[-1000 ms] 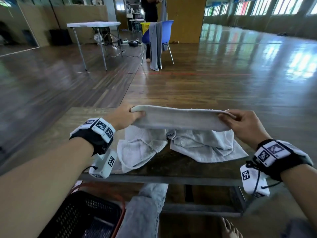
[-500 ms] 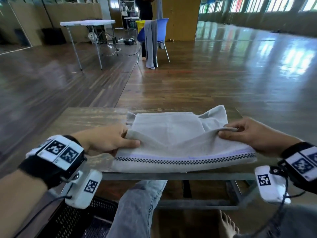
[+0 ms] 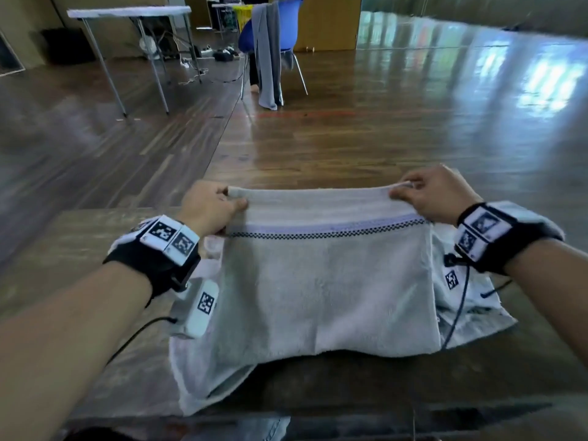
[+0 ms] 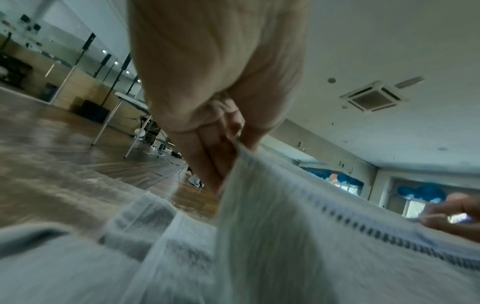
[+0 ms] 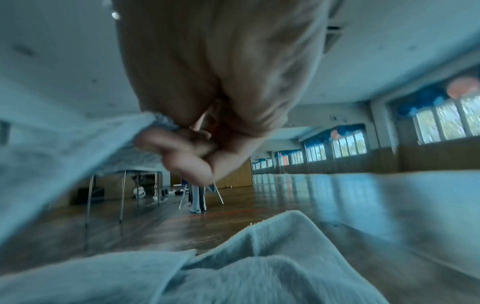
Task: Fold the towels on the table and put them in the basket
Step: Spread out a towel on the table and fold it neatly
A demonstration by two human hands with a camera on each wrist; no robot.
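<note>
Grey terry cloth filled the middle of the head view — a towel (image 3: 327, 288) held up by its far edge and hanging toward the person, its lower hem draped on the wooden surface (image 3: 79, 249). A lilac band and a row of small dark checks ran across it just below the held edge. The left hand (image 3: 211, 206) pinched the left corner, thumb on top and fingers curled beneath; the left wrist view showed the cloth (image 4: 285, 236) running out from between those closed fingers (image 4: 207, 160), with the checked border trailing off toward the other hand. The right hand (image 3: 432, 195) gripped the right corner in the same way, and from the right wrist camera the towel's edge (image 5: 78, 144) was caught between thumb and bent fingers (image 5: 176, 148). Both wrists wore black straps carrying white marker blocks, with a cable hanging from each. More pale towels (image 3: 203, 377) lay crumpled on the surface under and beside the lifted one, one fold poking out at the near left and another (image 3: 471, 310) spread to the right below the right wrist; how many there were could not be told. Farther off on the shiny wood floor stood a blue chair (image 3: 280, 30) with grey cloth slung over it — and a folding table (image 3: 133, 14) to its left.
</note>
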